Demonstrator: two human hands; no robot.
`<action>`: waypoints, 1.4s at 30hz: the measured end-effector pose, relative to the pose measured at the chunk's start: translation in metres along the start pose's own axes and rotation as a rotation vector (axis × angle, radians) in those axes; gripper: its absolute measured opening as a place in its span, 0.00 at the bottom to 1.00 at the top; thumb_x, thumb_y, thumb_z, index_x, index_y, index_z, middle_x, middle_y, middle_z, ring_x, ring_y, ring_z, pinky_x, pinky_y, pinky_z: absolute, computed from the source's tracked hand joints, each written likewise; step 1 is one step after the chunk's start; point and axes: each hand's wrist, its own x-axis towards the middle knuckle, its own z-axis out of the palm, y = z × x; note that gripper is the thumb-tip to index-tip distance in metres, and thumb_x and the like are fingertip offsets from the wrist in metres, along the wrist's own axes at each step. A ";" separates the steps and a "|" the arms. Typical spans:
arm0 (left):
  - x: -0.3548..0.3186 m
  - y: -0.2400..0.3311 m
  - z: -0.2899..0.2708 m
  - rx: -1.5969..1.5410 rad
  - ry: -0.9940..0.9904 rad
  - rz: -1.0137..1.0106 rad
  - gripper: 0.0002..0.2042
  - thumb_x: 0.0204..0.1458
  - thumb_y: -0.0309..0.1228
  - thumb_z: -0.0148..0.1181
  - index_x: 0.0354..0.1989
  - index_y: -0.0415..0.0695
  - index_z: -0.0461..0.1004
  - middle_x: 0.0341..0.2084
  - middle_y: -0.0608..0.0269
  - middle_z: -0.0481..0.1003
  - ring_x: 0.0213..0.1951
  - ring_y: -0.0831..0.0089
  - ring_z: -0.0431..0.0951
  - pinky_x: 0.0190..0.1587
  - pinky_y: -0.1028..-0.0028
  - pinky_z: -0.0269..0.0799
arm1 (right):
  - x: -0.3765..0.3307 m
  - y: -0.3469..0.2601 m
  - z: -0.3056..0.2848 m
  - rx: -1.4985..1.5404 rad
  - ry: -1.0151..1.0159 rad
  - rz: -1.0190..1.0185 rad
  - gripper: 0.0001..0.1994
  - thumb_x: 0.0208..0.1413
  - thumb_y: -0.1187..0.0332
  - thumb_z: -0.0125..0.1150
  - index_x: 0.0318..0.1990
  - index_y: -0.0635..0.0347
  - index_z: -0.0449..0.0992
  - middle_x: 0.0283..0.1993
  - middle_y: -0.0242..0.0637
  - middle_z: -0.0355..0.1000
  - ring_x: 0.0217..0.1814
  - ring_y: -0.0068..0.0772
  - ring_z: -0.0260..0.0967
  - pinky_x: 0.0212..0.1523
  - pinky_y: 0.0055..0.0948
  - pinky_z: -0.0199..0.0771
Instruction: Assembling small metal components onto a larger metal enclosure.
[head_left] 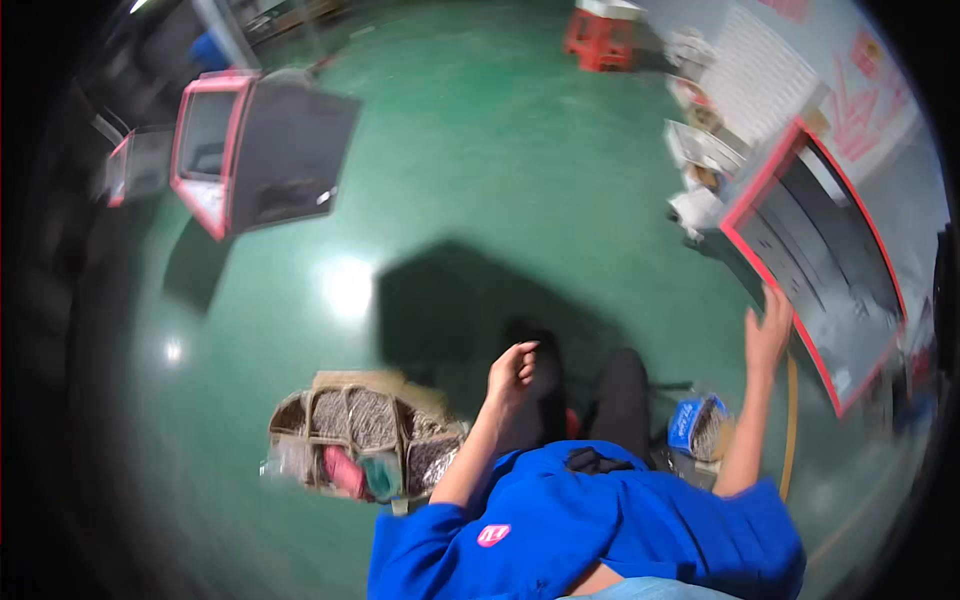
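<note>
My left hand (514, 374) hangs in the air above my dark trousers with its fingers loosely curled and nothing in it. My right hand (768, 330) is raised with fingers spread, touching the red edge of a large grey panel with a red frame (820, 250) at the right. Below my left arm sits a cardboard tray (360, 425) divided into compartments filled with small metal parts. A small blue box of metal parts (698, 425) rests near my right forearm.
Green shiny floor (450, 170) all around. A grey-and-red framed cabinet piece (255, 150) stands at upper left, another smaller one (135, 165) beside it. A red stool (602, 35) is at the top. Stacked papers and boxes (705, 150) lie at upper right.
</note>
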 end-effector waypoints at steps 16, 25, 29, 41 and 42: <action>0.026 -0.082 -0.035 1.218 -0.071 0.434 0.16 0.58 0.40 0.48 0.28 0.40 0.73 0.11 0.71 0.60 0.15 0.83 0.59 0.16 0.77 0.51 | 0.007 -0.015 0.015 -0.078 -0.148 0.066 0.29 0.47 0.73 0.50 0.60 0.65 0.59 0.67 0.53 0.45 0.71 0.47 0.39 0.66 0.55 0.39; 0.036 -0.094 -0.003 1.838 -0.069 0.840 0.17 0.57 0.38 0.49 0.20 0.40 0.69 0.18 0.52 0.72 0.20 0.55 0.72 0.23 0.61 0.65 | 0.003 -0.015 0.010 -0.028 -0.097 0.023 0.32 0.44 0.70 0.56 0.61 0.62 0.58 0.68 0.50 0.45 0.72 0.44 0.39 0.66 0.53 0.36; 0.047 -0.085 0.006 1.999 0.026 0.961 0.20 0.57 0.40 0.49 0.16 0.41 0.65 0.15 0.52 0.70 0.18 0.52 0.70 0.22 0.58 0.63 | 0.004 -0.022 0.008 0.004 -0.119 0.022 0.34 0.43 0.69 0.59 0.62 0.62 0.57 0.68 0.50 0.45 0.72 0.44 0.39 0.66 0.54 0.37; 0.083 -0.075 0.004 1.977 0.011 1.008 0.17 0.54 0.32 0.55 0.13 0.43 0.63 0.11 0.57 0.65 0.14 0.58 0.67 0.17 0.64 0.61 | -0.006 -0.038 -0.009 0.058 -0.212 -0.008 0.36 0.40 0.63 0.66 0.60 0.54 0.60 0.68 0.44 0.47 0.70 0.40 0.44 0.66 0.48 0.41; 0.086 -0.072 0.009 2.002 0.018 0.976 0.17 0.54 0.32 0.55 0.13 0.44 0.63 0.11 0.58 0.66 0.14 0.58 0.67 0.17 0.64 0.62 | -0.006 -0.039 -0.009 0.069 -0.212 -0.004 0.35 0.40 0.63 0.66 0.60 0.54 0.61 0.68 0.43 0.48 0.70 0.40 0.44 0.66 0.48 0.41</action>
